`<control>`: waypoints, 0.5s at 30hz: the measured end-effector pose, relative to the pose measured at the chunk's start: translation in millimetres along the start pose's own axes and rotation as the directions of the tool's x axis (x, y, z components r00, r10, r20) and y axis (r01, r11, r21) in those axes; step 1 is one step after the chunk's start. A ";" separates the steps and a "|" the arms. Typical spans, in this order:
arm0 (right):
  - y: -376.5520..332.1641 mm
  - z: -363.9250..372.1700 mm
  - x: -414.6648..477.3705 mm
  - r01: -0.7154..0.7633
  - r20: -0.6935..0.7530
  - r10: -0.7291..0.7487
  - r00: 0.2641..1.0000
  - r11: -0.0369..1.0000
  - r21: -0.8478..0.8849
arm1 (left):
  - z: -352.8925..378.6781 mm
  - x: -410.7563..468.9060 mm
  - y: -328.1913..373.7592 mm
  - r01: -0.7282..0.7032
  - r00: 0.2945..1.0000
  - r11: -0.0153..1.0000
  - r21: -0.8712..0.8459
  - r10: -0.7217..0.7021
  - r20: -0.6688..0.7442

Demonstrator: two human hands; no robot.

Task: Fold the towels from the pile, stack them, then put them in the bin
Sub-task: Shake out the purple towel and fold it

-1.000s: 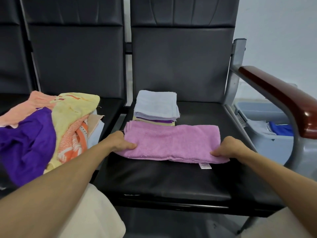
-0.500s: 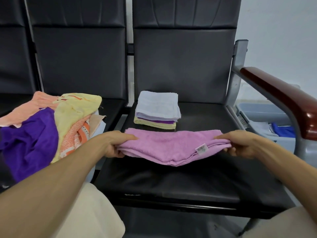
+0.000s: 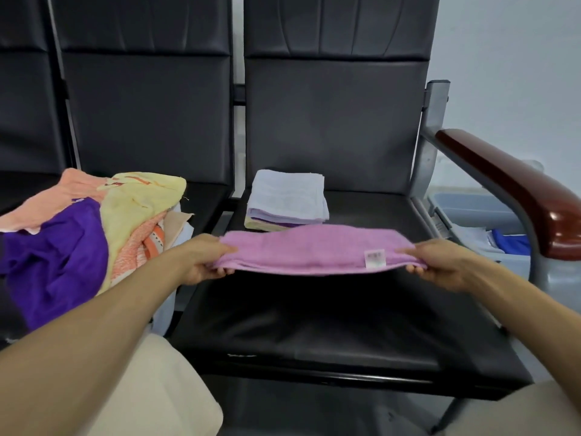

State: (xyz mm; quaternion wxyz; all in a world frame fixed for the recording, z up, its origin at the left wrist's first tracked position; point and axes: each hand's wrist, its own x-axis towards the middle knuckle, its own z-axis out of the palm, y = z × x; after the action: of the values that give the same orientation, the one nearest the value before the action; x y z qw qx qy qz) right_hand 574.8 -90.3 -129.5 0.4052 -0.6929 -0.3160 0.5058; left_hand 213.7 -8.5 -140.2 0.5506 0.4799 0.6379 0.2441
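Observation:
A pink towel (image 3: 314,250), folded into a long strip with a white label near its right end, hangs in the air above the black seat (image 3: 330,319). My left hand (image 3: 201,258) grips its left end and my right hand (image 3: 440,262) grips its right end. Behind it, at the back of the seat, stands a stack of folded towels (image 3: 287,199) with a pale lilac one on top. The unfolded pile (image 3: 85,228) of purple, yellow, peach and orange towels lies on the seat to the left. The grey bin (image 3: 481,221) stands on the floor to the right, past the armrest.
A metal arm with a dark red wooden armrest (image 3: 515,190) rises between the seat and the bin. Blue and white cloth lies in the bin. Black chair backs close off the far side. My light trousers show at the bottom edge.
The pink towel lay flat on the seat under both hands a second ago. Both hands have since lifted it clear of the seat and hold it stretched level in front of the stack.

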 end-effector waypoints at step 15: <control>27.9 6.0 20.0 -0.042 -0.065 0.011 0.998 0.863 -0.504 | 16.5 8.8 -5.1 -0.023 0.997 0.952 0.306 0.044 -0.061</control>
State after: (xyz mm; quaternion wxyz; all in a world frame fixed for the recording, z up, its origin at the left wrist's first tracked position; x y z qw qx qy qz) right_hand 575.6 -85.0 -163.9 0.2122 -0.7938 -0.4156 0.3900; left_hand 228.0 -6.4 -153.1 0.4442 0.5615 0.6777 0.1679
